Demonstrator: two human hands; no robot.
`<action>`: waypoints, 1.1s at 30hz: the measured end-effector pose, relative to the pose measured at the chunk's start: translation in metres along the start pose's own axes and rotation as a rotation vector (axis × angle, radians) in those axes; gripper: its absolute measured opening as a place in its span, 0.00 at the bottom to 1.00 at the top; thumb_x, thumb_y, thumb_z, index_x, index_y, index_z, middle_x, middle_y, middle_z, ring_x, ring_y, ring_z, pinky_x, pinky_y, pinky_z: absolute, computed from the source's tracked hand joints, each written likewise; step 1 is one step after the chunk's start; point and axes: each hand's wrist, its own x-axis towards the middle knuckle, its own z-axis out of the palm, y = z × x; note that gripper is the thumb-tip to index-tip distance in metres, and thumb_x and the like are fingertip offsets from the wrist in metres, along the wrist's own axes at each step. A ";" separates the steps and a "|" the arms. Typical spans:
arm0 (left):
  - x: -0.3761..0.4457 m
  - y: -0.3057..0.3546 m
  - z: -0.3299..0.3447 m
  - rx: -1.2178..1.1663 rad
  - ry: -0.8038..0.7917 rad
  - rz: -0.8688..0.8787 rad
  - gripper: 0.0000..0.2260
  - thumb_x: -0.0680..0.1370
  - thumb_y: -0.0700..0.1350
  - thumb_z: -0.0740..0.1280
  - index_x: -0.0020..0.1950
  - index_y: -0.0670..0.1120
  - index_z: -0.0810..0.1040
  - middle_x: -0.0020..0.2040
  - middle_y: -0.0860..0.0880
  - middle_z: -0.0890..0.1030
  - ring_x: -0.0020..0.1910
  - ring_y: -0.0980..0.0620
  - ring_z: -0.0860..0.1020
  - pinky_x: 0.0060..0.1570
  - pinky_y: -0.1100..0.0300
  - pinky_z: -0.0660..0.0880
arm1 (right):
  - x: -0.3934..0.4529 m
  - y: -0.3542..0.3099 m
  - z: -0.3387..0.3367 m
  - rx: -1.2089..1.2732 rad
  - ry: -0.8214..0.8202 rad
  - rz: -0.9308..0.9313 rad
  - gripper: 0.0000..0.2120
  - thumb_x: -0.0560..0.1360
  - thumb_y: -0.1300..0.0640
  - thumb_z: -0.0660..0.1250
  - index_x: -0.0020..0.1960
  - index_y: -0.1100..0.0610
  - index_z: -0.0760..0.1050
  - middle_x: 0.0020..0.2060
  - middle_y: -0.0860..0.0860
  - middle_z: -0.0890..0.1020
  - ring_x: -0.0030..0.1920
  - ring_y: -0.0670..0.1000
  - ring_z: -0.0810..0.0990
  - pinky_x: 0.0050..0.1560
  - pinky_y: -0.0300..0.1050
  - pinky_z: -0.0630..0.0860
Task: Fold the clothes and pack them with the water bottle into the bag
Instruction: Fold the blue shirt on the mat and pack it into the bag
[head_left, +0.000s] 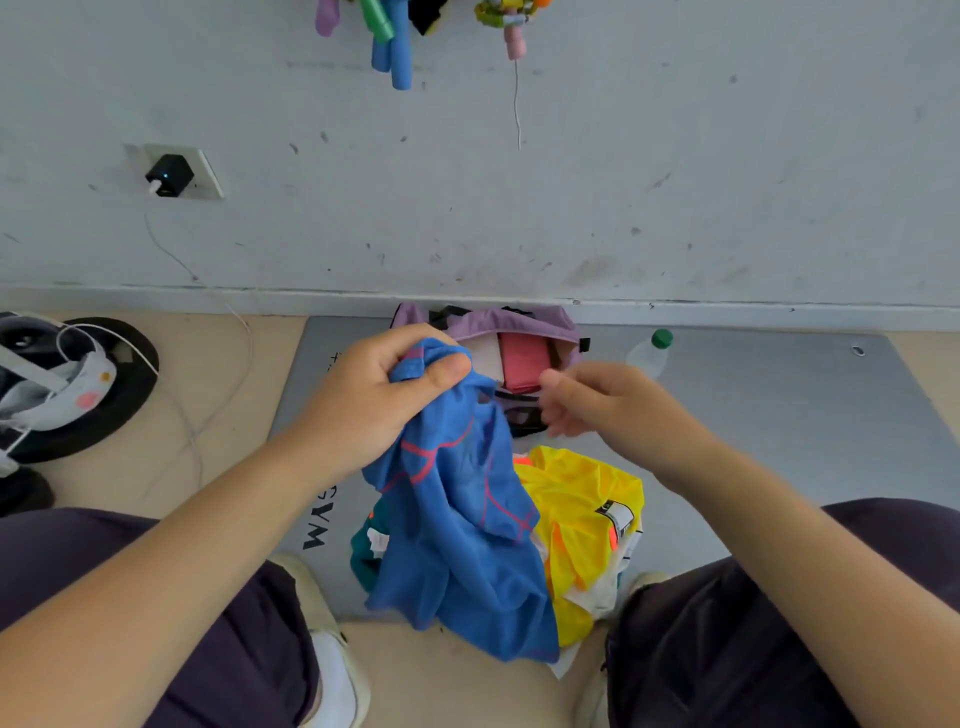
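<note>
Bottle (650, 355) right of bag (519, 325)

Bright, even light, soft shadows, wide-angle bending at edges — slightly soft focus

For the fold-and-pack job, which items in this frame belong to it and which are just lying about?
Job items: blue garment gripped by the left hand; yellow garment; purple bag holding folded clothes; water bottle; right hand, holding nothing.

Lying about: wall charger, white cable, hanging coloured items.
</note>
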 end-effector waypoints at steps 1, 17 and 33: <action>-0.001 0.000 0.002 -0.014 -0.028 0.000 0.06 0.74 0.55 0.68 0.44 0.55 0.81 0.40 0.56 0.82 0.41 0.60 0.79 0.45 0.65 0.75 | -0.002 0.000 0.004 0.028 -0.084 0.060 0.20 0.79 0.44 0.63 0.45 0.60 0.82 0.40 0.54 0.86 0.42 0.50 0.85 0.48 0.47 0.80; -0.008 0.004 0.002 -0.200 -0.194 -0.030 0.10 0.68 0.58 0.70 0.43 0.53 0.81 0.40 0.55 0.80 0.42 0.58 0.77 0.45 0.63 0.73 | 0.000 0.002 0.010 0.448 -0.381 0.460 0.29 0.74 0.35 0.63 0.57 0.60 0.82 0.53 0.55 0.85 0.51 0.52 0.81 0.65 0.52 0.72; 0.000 -0.007 -0.004 0.150 0.104 0.007 0.11 0.73 0.51 0.74 0.38 0.53 0.73 0.34 0.60 0.73 0.33 0.60 0.68 0.34 0.69 0.65 | 0.001 -0.003 -0.002 0.782 0.016 0.047 0.09 0.71 0.59 0.70 0.49 0.58 0.74 0.46 0.56 0.83 0.46 0.52 0.82 0.47 0.42 0.80</action>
